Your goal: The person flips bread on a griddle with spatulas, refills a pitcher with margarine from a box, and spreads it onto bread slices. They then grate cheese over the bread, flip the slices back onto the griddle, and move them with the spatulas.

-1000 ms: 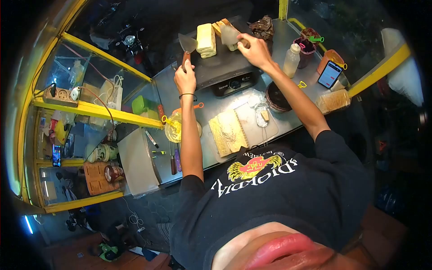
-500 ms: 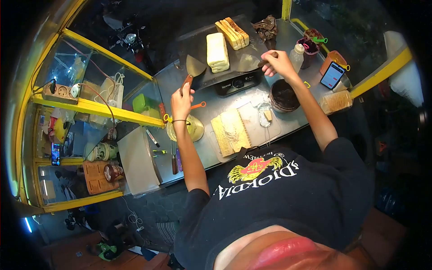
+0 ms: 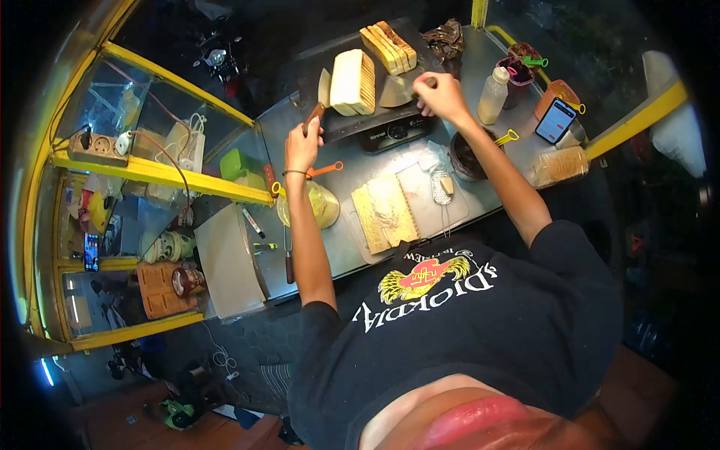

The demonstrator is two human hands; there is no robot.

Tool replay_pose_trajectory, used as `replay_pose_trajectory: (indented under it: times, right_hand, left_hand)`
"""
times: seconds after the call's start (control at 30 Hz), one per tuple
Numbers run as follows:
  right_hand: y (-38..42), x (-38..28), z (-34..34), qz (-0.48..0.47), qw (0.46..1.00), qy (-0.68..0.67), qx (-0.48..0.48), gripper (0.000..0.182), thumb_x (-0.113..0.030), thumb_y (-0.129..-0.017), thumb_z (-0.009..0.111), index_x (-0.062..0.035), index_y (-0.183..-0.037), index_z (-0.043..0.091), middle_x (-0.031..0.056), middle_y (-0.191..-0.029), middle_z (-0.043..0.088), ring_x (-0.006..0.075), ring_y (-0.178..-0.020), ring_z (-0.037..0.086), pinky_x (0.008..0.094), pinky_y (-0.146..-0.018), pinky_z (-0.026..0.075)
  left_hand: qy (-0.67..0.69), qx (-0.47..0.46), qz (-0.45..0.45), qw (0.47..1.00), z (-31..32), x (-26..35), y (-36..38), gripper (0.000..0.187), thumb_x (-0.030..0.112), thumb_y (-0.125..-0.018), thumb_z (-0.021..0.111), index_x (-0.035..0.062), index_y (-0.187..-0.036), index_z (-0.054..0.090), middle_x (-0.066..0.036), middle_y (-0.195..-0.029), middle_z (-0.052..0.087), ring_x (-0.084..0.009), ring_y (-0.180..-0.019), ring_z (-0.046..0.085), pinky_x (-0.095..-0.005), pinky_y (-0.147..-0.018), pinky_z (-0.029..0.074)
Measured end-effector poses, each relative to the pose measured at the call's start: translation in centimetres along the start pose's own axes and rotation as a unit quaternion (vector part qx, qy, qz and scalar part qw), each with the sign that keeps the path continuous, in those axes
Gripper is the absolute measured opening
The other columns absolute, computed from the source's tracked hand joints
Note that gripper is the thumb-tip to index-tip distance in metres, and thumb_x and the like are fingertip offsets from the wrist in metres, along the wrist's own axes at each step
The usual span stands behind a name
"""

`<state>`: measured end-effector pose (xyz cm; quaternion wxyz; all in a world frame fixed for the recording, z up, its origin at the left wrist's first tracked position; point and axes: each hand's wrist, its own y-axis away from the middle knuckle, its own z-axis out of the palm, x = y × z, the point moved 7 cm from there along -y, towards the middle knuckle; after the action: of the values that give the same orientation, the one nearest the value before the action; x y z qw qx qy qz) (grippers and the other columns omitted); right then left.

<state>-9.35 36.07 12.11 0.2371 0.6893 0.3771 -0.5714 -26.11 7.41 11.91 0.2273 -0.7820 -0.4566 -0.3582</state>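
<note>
My left hand (image 3: 303, 147) is closed round the wooden handle of a scraper (image 3: 324, 86), whose upright blade stands against the left side of a pale block of sliced bread (image 3: 351, 84). In my right hand (image 3: 442, 97) is a second scraper (image 3: 396, 92), its blade low beside the bread's right side. The bread leans on the dark griddle (image 3: 307, 71), with toasted slice edges showing on its right face. Behind it on the griddle lies another stack of bread (image 3: 388, 47), browned on top. The griddle sits over a Rinnai stove (image 3: 394, 135).
Nearer me, buttered bread slices (image 3: 384, 214) lie on a board (image 3: 442, 214) beside a small grater (image 3: 441, 187). A yellow spread tub (image 3: 324, 210) stands left; a dark spread tub (image 3: 466, 157), bottle (image 3: 493, 96) and phone (image 3: 556, 121) are right. A yellow frame post (image 3: 634, 120) borders the counter.
The pale bread block has tipped over to show its toasted slice edges. My left scraper has turned upright against it, and my right hand has moved left with its scraper.
</note>
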Motion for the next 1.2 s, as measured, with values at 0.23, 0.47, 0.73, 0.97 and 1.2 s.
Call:
replay_pose_trajectory:
  times: [0.23,0.47,0.73,0.97,1.2]
  right_hand:
    - [-4.6,3.0,3.8,0.080,0.984,-0.153,-0.035,0.027,-0.022,-0.088,0.057,0.0043,-0.088,0.063,0.0135,-0.067,0.066,0.0179,-0.051,0.065,0.0275,-0.045,0.052]
    - [-2.2,-1.0,1.0,-0.014,0.999,0.022,-0.036,0.024,-0.022,-0.088,0.057,0.0000,-0.093,0.067,0.0074,-0.061,0.064,0.0145,-0.046,0.062,0.0275,-0.043,0.050]
    - [-8.8,2.2,8.6,0.088,0.975,-0.182,-0.090,0.024,-0.013,-0.090,0.057,0.0003,-0.109,0.061,0.0119,-0.086,0.066,0.0166,-0.064,0.066,0.0277,-0.054,0.057]
    - [-4.8,-6.7,3.4,-0.421,0.891,0.163,0.054,0.036,-0.008,-0.079,0.055,-0.0086,-0.115,0.063,0.0203,-0.089,0.066,0.0399,-0.078,0.064,0.0440,-0.077,0.051]
    - [-1.2,-2.5,3.7,-0.225,0.960,0.162,0.036,0.031,-0.019,-0.082,0.059,-0.0078,-0.111,0.064,0.0181,-0.074,0.065,0.0326,-0.069,0.065,0.0409,-0.067,0.050]
  left_hand:
    - [0.031,-0.048,0.016,0.998,1.5,-0.4,-0.6,0.044,0.042,-0.096,0.051,0.0029,-0.081,0.063,0.002,-0.058,0.051,-0.0068,-0.052,0.048,-0.0238,-0.046,0.038]
    - [0.105,-0.006,-0.028,0.994,-1.2,-2.3,-1.8,0.044,0.041,-0.094,0.053,0.0008,-0.081,0.065,0.001,-0.057,0.053,-0.0072,-0.047,0.046,-0.0238,-0.044,0.038]
    - [-0.027,0.055,0.052,0.997,0.8,1.9,-4.8,0.046,0.042,-0.094,0.051,0.0021,-0.076,0.065,-0.001,-0.056,0.056,-0.0107,-0.048,0.053,-0.0275,-0.046,0.040]
    - [0.020,0.115,0.061,0.991,-3.1,2.3,-2.7,0.048,0.043,-0.095,0.051,-0.0001,-0.078,0.065,-0.007,-0.056,0.059,-0.0168,-0.052,0.058,-0.0335,-0.051,0.044]
    - [-0.099,0.091,0.073,0.988,3.4,3.1,-0.1,0.049,0.043,-0.094,0.048,-0.0003,-0.087,0.068,-0.027,-0.080,0.066,-0.0422,-0.081,0.065,-0.0470,-0.073,0.049]
